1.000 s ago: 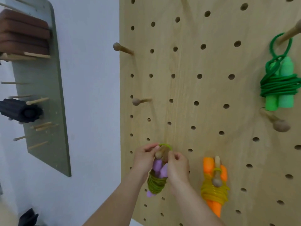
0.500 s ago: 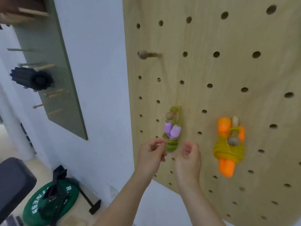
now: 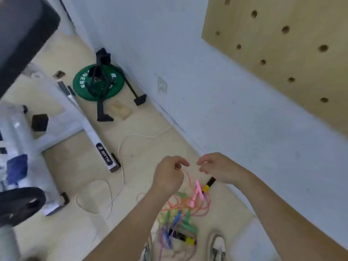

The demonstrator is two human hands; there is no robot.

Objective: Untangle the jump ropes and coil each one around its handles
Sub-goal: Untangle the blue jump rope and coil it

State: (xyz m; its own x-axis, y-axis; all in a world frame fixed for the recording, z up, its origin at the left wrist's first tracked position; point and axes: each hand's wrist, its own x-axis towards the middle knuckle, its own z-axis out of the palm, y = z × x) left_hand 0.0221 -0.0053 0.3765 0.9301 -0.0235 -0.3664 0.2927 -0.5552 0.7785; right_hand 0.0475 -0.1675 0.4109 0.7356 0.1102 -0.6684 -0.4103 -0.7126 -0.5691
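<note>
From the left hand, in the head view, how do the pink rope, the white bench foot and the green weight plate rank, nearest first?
1. pink rope, just under the left hand.
2. white bench foot, on the left.
3. green weight plate, far left by the wall.

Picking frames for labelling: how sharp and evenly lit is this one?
Head view: soft all over, likely motion smear; the rope tangle on the floor is a coloured blur, strands hardly separable. Head view: even light, no glare or hard shadows. Head view: left hand and right hand outlines readable, grips unclear.
</note>
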